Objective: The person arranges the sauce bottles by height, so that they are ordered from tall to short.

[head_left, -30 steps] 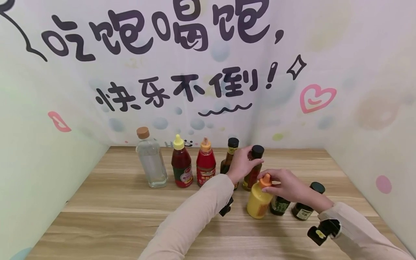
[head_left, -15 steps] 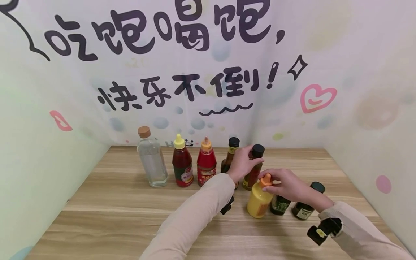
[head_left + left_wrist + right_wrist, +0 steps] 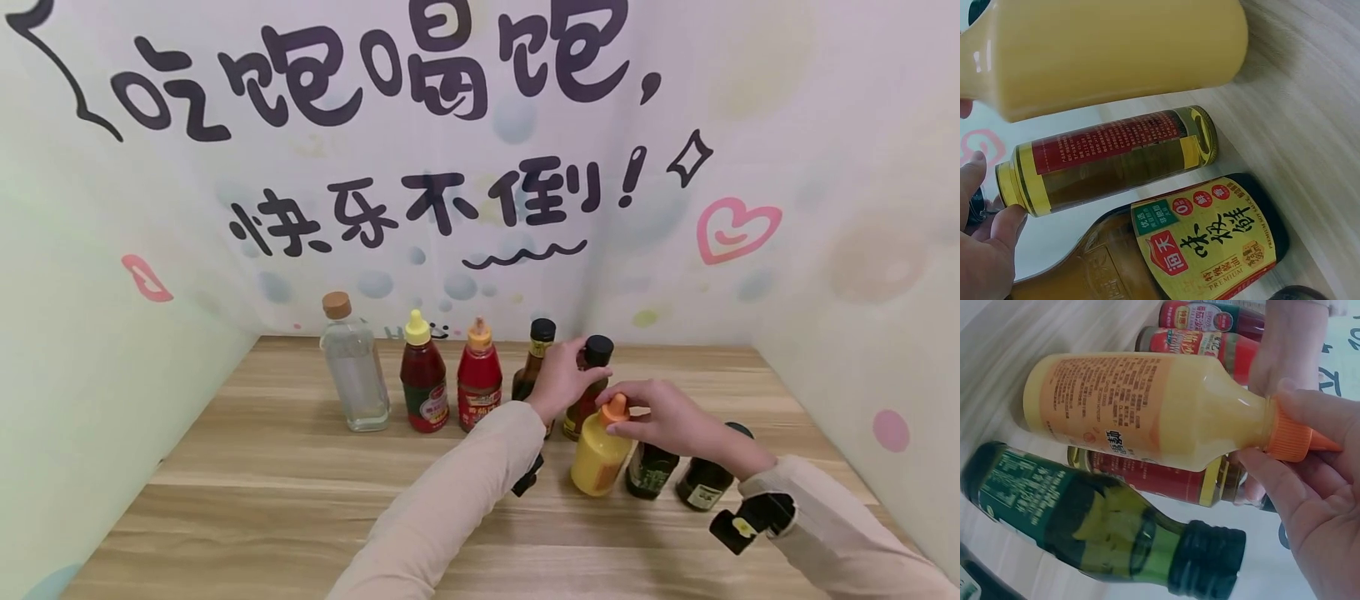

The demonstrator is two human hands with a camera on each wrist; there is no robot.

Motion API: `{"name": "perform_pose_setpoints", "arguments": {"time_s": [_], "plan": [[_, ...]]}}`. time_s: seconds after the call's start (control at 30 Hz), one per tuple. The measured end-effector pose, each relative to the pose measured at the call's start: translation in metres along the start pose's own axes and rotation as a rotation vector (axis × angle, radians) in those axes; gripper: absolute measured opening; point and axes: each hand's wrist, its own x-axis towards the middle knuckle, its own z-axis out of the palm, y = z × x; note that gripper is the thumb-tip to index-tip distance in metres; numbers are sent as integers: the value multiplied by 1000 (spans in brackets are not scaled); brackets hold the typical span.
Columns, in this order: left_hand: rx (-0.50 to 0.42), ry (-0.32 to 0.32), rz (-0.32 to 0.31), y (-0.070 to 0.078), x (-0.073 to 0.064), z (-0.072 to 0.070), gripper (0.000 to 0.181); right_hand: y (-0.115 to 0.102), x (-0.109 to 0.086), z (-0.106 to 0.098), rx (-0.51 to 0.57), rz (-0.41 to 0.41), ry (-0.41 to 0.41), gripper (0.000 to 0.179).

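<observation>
My right hand pinches the orange cap of a yellow squeeze bottle, with thumb and fingers on either side. The squeeze bottle stands nearly upright, leaning a little, its base close over the table. Just behind it, my left hand holds a slim bottle by its black cap. That bottle has a dark red label with gold bands. Left of it stands a soy sauce bottle with a yellow label, partly hidden by the left hand in the head view. A green glass bottle is right of the squeeze bottle.
On the wooden table, a clear bottle with a brown cap and two red sauce squeeze bottles stand to the left. A dark bottle stands under the right wrist. A printed cloth wall closes off the back.
The yellow squeeze bottle has risen slightly in my right hand and leans a little more. My left hand stays on the black-capped bottle. The head view has shifted slightly.
</observation>
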Motion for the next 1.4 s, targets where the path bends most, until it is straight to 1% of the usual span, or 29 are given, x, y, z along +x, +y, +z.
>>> {"name": "perform_pose_setpoints", "arguments": {"time_s": [0.23, 0.43, 0.7, 0.93, 1.1, 1.4], "plan": [[-3, -4, 8, -1, 1, 0, 18, 1, 4, -10, -17, 10, 40, 24], [5, -13, -3, -1, 1, 0, 18, 6, 7, -20, -26, 19, 86, 29], [-17, -12, -2, -1, 1, 1, 18, 15, 7, -29, -24, 49, 105, 30], [-8, -7, 1, 0, 1, 0, 20, 22, 6, -37, -16, 130, 107, 35], [-4, -4, -1, 0, 1, -1, 21, 29, 6, -41, -16, 137, 104, 36], [5, 3, 15, 0, 0, 0, 19, 38, 5, -46, -39, 136, 134, 34]]}}
